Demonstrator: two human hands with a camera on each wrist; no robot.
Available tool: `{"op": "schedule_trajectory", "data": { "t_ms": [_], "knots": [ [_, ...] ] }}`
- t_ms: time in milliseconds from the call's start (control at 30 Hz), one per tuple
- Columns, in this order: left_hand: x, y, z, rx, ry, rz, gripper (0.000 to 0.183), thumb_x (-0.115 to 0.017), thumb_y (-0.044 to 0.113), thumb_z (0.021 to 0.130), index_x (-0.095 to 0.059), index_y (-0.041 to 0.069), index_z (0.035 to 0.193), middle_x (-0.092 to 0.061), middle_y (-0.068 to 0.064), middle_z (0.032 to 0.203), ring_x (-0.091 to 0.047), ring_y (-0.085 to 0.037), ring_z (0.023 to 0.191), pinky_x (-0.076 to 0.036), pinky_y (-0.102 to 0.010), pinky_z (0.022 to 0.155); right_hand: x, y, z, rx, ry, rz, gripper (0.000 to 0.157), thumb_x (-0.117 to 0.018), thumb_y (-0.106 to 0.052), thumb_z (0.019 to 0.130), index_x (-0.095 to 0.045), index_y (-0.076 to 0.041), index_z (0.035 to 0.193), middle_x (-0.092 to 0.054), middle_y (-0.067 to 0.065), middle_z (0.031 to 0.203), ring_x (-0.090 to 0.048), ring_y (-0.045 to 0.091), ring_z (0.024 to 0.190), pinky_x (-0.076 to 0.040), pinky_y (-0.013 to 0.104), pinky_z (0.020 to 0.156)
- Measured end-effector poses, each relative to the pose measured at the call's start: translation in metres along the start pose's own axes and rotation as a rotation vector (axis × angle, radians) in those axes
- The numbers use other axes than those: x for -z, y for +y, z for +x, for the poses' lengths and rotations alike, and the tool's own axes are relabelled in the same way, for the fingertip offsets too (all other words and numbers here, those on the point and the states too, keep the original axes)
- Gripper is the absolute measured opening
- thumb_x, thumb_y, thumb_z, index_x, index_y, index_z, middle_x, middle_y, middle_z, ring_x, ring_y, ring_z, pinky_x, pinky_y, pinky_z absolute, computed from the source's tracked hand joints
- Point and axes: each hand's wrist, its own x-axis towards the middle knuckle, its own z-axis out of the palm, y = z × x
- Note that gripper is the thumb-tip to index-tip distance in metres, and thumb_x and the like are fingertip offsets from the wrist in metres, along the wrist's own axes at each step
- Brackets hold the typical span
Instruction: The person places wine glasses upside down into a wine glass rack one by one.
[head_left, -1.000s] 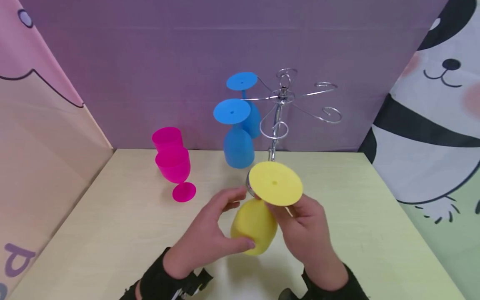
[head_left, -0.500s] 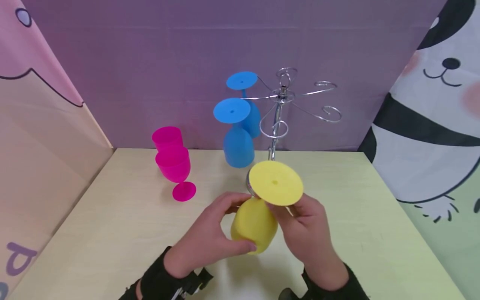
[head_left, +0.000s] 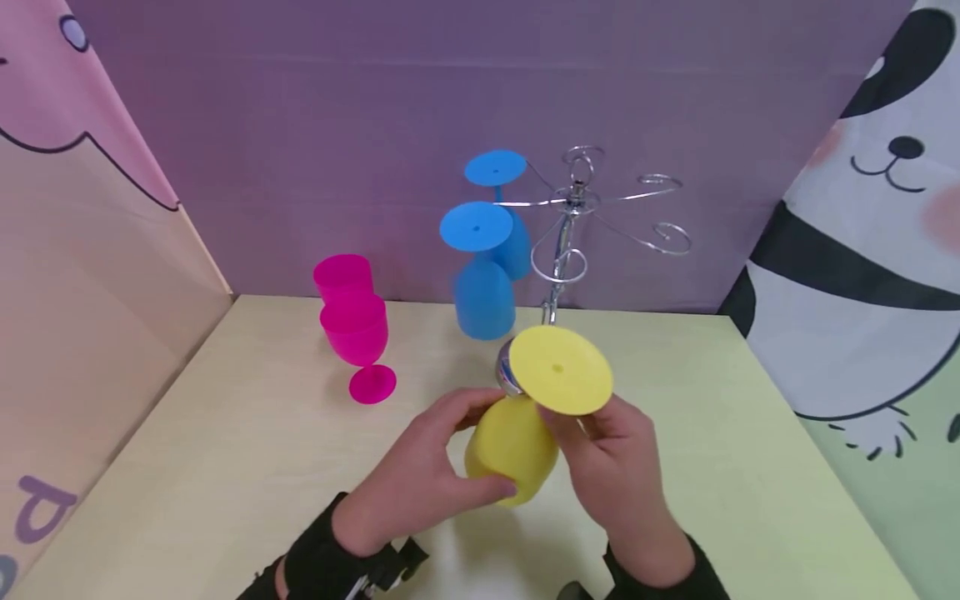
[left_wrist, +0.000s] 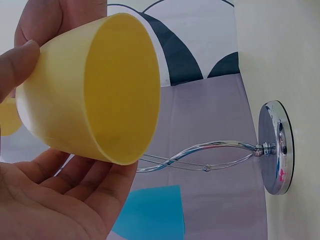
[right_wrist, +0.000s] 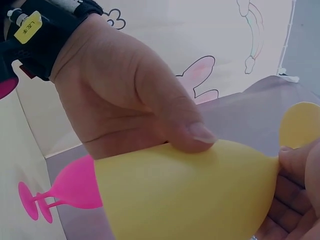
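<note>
A yellow goblet [head_left: 513, 450] is held upside down over the table, its round foot uppermost and its bowl opening downward. My left hand [head_left: 427, 467] grips the bowl from the left, thumb on the near side and fingers behind. Just under the foot, my right hand [head_left: 611, 467] pinches the stem. In the left wrist view the goblet's hollow bowl [left_wrist: 122, 90] faces the chrome stand's base [left_wrist: 275, 147]. Beyond the goblet in the head view rises the wire glass rack [head_left: 573, 208], and two blue goblets [head_left: 485, 300] hang by their feet from its left arms.
Two pink goblets [head_left: 356, 329] stand upright on the table at the back left. Several curled arms of the rack reach out to the right and front. Behind the pale tabletop [head_left: 750, 467] hangs a purple backdrop [head_left: 337, 150], with a panda print [head_left: 885, 250] at the right.
My left fingers and thumb have closed onto the yellow bowl. The right hand keeps its pinch on the stem. The head view has shifted slightly.
</note>
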Motion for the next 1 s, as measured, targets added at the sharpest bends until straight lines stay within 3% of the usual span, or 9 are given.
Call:
{"op": "schedule_trajectory", "data": {
  "t_ms": [233, 567, 800, 1000],
  "knots": [
    [-0.001, 0.001, 0.001, 0.018, 0.007, 0.009, 0.074, -0.091, 0.033, 0.08, -0.053, 0.026, 0.143, -0.058, 0.016, 0.132, -0.058, -0.008, 0.119, -0.051, -0.039, 0.103, 0.001, -0.002, 0.0, -0.038, 0.004, -0.005, 0.024, -0.068, 0.015, 0.089, -0.073, 0.008, 0.111, -0.076, 0.002, 0.109, -0.069, 0.015, 0.11, -0.055, 0.028, 0.095],
    [0.005, 0.002, 0.0, -0.012, 0.087, -0.022, 0.073, -0.09, 0.03, 0.081, -0.053, 0.026, 0.144, -0.059, 0.013, 0.134, -0.059, -0.011, 0.119, -0.051, -0.045, 0.103, 0.0, 0.005, 0.002, 0.037, -0.055, 0.121, 0.033, -0.069, 0.018, 0.088, -0.073, 0.004, 0.118, -0.075, 0.006, 0.115, -0.071, 0.018, 0.108, -0.055, 0.032, 0.097],
    [0.013, 0.005, -0.001, 0.013, 0.155, -0.048, 0.076, -0.089, 0.025, 0.083, -0.05, 0.021, 0.148, -0.056, 0.008, 0.14, -0.057, -0.017, 0.124, -0.05, -0.05, 0.103, 0.003, 0.003, 0.005, -0.047, -0.135, 0.09, 0.041, -0.07, 0.01, 0.092, -0.069, -0.004, 0.131, -0.071, 0.008, 0.128, -0.067, 0.023, 0.118, -0.052, 0.034, 0.101],
    [0.017, 0.003, -0.001, -0.037, 0.212, -0.062, 0.074, -0.088, 0.023, 0.085, -0.05, 0.018, 0.148, -0.056, 0.007, 0.142, -0.056, -0.018, 0.127, -0.05, -0.049, 0.103, 0.005, 0.007, 0.009, -0.122, -0.233, 0.083, 0.047, -0.074, 0.003, 0.092, -0.065, -0.008, 0.137, -0.067, 0.001, 0.135, -0.064, 0.023, 0.122, -0.051, 0.035, 0.103]
  ]
}}
